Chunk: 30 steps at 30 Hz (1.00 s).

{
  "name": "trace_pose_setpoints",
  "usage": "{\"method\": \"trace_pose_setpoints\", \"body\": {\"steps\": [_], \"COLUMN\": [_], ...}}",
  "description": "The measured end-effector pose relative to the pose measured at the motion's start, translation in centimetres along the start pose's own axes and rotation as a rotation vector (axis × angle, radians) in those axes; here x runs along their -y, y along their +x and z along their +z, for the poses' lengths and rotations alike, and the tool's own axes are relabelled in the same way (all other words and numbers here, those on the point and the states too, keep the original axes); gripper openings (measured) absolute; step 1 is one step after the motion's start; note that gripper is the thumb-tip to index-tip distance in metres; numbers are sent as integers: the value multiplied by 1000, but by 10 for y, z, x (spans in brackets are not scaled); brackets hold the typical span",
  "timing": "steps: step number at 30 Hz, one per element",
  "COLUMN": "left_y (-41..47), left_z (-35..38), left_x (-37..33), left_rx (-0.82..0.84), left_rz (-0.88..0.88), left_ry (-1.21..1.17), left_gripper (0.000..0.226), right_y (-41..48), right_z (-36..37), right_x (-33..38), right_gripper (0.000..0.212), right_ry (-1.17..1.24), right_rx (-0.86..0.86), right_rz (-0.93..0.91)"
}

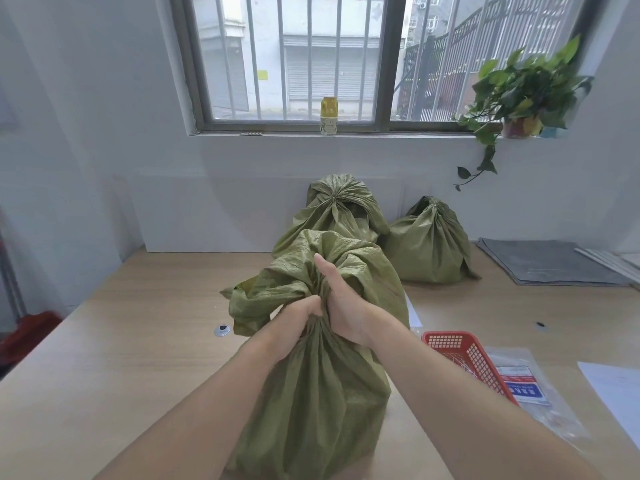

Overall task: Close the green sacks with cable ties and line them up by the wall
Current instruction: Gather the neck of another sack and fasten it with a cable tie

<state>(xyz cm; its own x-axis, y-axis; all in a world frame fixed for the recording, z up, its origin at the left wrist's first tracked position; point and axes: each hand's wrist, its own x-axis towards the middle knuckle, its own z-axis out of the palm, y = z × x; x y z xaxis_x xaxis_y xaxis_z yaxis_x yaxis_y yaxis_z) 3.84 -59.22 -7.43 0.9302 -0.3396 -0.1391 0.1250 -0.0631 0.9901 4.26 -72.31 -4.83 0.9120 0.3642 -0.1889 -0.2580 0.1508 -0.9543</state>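
A green sack (311, 403) stands upright on the wooden table (131, 358) right in front of me. Its mouth is bunched into a neck, and loose cloth flares above. My left hand (299, 315) grips the neck from the left. My right hand (341, 306) grips it from the right, thumb pointing up along the cloth. Two more green sacks sit behind it by the wall, one in the middle (334, 213) and one to the right (429, 244), both with tied tops. I see no cable tie on the near sack.
A red mesh basket (465, 355) stands right of the sack, beside a clear plastic packet with a label (523, 386). White paper (613, 386) lies at the right edge, grey folded cloth (547, 261) at the back right. A bottle (329, 116) and a potted plant (519, 95) stand on the windowsill.
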Motion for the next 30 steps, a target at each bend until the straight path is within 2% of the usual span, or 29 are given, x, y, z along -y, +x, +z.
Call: {"method": "trace_pose_setpoints", "body": {"steps": [2,5,7,10,13,16,19,20,21,23,24,26,30], "left_y": [1,2,4,10,15,15,12,13,15,17,17,21,21], "left_z": [4,9,7,5,5,5,3,4,3,5,6,5,3], "left_x": [-4,-12,-11,-6,0,-6,-7,-7,-4,-3,-2,3,11], "left_rx": [-21,-46,-47,-64,-134,-135,-133,-140,-156,-194,-216,-250,-270], "left_rz": [3,-81,-96,-108,-81,-48,11,25,40,48,72,132,151], "left_ry": [266,685,760,635,727,766,732,691,637,532,471,333,269], "left_gripper": [51,54,59,73,80,53,48,48,44,23,16,21,60], "right_y": [-1,0,-2,-6,-8,-8,-2,1,5,9,11,13,10], "right_z": [5,10,12,11,12,13,17,16,16,14,13,15,22], "right_x": [4,9,14,18,25,30,27,26,25,26,27,28,31], "right_gripper": [91,99,108,108,102,90,97,93,83,62,59,58,44], "right_ry": [-14,-107,-190,-277,-419,-583,-614,-586,-553,-545,-571,-582,-510], "right_rx": [7,-24,-39,-46,-101,-153,-291,-333,-379,-449,-474,-507,-523], "right_rz": [22,30,39,57,75,79,41,28,15,-5,-21,-67,-186]}}
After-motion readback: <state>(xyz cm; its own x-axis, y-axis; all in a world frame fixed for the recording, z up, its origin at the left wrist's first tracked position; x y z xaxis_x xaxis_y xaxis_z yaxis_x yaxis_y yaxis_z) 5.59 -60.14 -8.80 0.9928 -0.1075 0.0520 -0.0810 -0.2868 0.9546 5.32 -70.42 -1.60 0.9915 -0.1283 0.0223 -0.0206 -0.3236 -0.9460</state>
